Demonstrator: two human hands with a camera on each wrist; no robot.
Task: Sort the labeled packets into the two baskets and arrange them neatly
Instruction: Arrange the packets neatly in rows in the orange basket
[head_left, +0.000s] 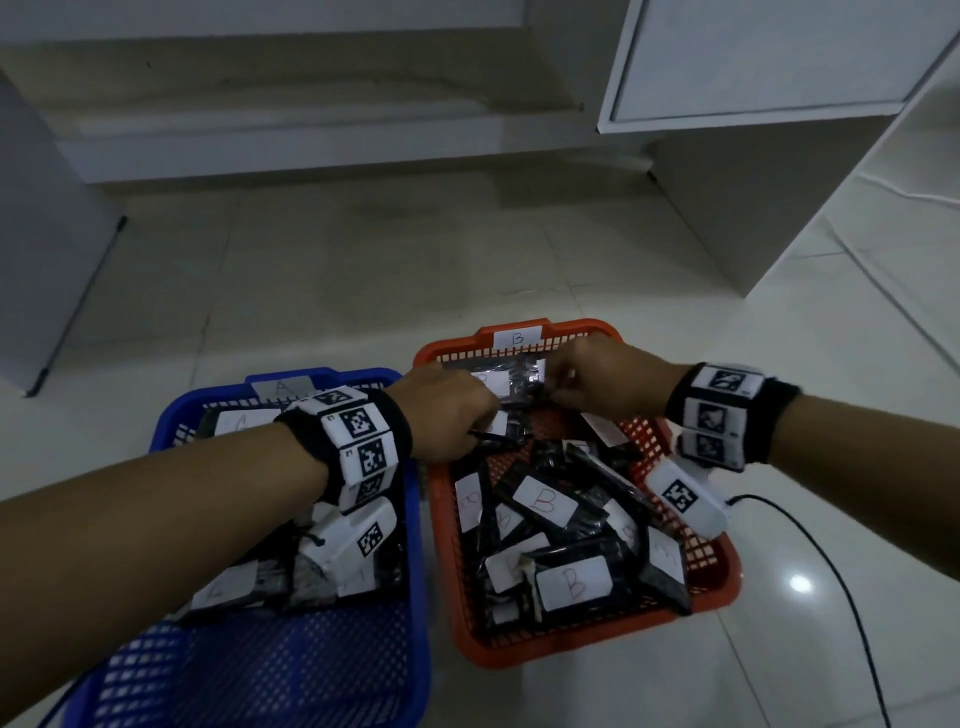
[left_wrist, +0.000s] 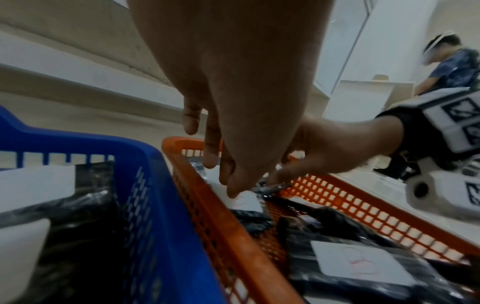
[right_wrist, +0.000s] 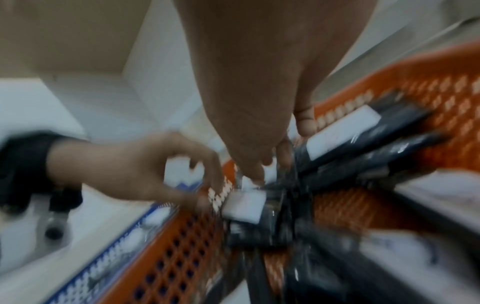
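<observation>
Seemingly the sorting proper is finished: no packet lies on the floor tiles (head_left: 519, 249), and every one I can see sits in a basket. What remains, by my judgement, is the tidying.

From where the person kneels, the blue basket (head_left: 415, 561) marked A sits at about 7 o'clock, holding black packets with white labels, though the forearm hides much of it. The orange basket (head_left: 727, 587) marked B sits at about 5 o'clock. Its packets lie criss-crossed and tilted over one another, several showing a red B, so nothing there is neat yet.

Both hands meet at the far end of the orange basket, toward 12 o'clock. The left hand (head_left: 447, 415) has its fingers curled down, fingertips (left_wrist: 233, 192) touching a white label on a packet (head_left: 511, 384) there. The right hand (head_left: 602, 379) pinches the shiny black wrapper of what seems the same packet, though blur leaves me unsure. Straightening the rest of B looks the larger share left.
</observation>
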